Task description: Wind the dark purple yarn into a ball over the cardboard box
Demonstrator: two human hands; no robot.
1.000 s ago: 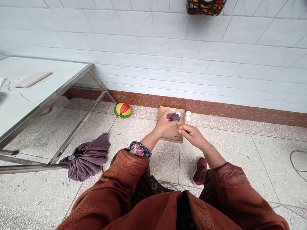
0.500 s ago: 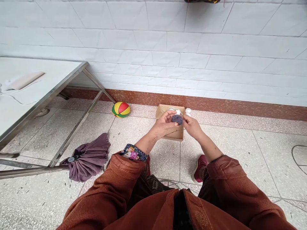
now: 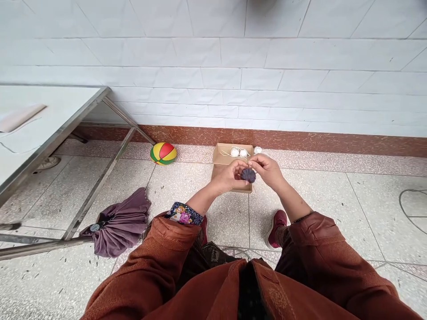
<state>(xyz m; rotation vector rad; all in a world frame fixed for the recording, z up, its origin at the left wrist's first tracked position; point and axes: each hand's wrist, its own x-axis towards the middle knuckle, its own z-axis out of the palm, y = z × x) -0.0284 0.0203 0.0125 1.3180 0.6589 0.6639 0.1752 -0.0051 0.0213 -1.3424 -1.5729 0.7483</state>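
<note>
My left hand (image 3: 228,177) is closed around a small dark purple-grey ball of yarn (image 3: 248,175), its fingers and thumb at the ball's left side. At the ball's upper edge my right hand (image 3: 267,170) pinches, thumb against fingertips, what looks like the yarn's strand, too thin to make out fully. Below and behind both hands an open cardboard box (image 3: 218,154) lies on the floor, partly hidden by them. Inside its far part are two white balls of yarn (image 3: 239,152) with a loose strand. Another white ball of yarn (image 3: 257,150) rests just right of the box.
A steel-framed table (image 3: 66,106) stands at left, with a rolled sheet on top. Near its legs are a multicoloured ball (image 3: 163,153) and a folded purple umbrella (image 3: 122,222). A tiled wall (image 3: 200,80) rises behind the box. A cable (image 3: 403,206) lies at far right.
The right hand has moved from the ball's right side to its upper edge. Both hands sit slightly lower, uncovering the white balls in the box. The camera view has shifted a little.
</note>
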